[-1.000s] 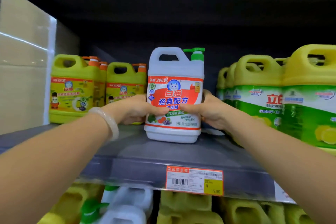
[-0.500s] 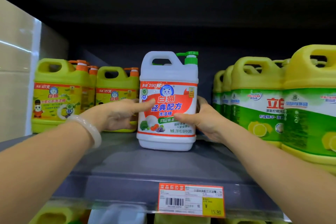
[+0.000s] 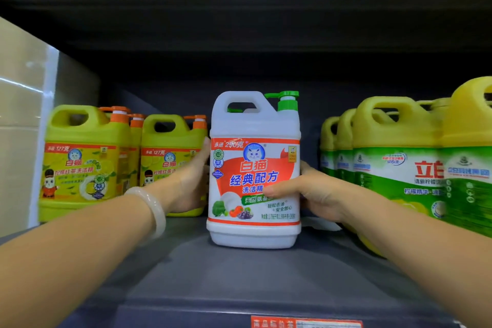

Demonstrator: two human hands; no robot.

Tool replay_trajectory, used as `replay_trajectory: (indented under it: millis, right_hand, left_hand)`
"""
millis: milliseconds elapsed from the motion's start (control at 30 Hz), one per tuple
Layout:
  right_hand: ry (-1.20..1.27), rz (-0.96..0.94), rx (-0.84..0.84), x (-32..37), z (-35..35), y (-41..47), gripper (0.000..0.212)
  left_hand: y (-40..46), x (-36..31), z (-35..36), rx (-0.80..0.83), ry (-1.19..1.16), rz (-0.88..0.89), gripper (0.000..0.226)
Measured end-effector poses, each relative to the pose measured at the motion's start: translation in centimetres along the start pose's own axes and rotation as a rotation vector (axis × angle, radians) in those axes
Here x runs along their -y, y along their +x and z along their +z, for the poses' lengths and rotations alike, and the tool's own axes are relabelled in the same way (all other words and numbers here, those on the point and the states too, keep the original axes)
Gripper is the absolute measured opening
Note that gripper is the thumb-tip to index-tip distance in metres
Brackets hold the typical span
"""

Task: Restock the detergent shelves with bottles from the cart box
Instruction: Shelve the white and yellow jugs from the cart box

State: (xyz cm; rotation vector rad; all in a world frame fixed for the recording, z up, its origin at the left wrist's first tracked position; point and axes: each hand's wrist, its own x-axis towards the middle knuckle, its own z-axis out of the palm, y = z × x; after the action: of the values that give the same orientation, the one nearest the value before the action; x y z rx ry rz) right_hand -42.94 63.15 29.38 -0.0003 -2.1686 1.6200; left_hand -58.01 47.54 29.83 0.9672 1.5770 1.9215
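**White detergent bottle held between two hands on the shelf**

The white bottle stands upright on the grey shelf, its long axis vertical, its label turned to the front. It has a carrying handle at the top, a green pump cap at the top right, and a red and white label with a cat face and small vegetables. A second white bottle seems to stand right behind it, seen only through the handle opening.

The bottle lies directly between the two hands. The left hand lies flat against its left side with straight fingers, so it presses and does not curl around. The right hand grips the right side, thumb across the front label and fingers going behind. Both hands look equally near; I judge the next move is a small push backward or a release.

To the left of the white bottle, just beside it, stand yellow-green bottles with orange caps. To its right, a little apart, stand yellow bottles with green labels.
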Motion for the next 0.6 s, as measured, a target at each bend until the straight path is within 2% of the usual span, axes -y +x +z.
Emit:
replay_trajectory:
  millis: [367,600]
  right_hand:
    - [0.020,0.007,-0.004,-0.7,0.3,0.0,0.060]
    - [0.014,-0.008,-0.010,-0.4,0.4,-0.4,0.056]
  left_hand:
    - [2.3,1.2,-0.3,0.052,-0.124,-0.005,0.065]
    - [2.1,1.3,-0.1,0.138,-0.175,-0.020,0.075]
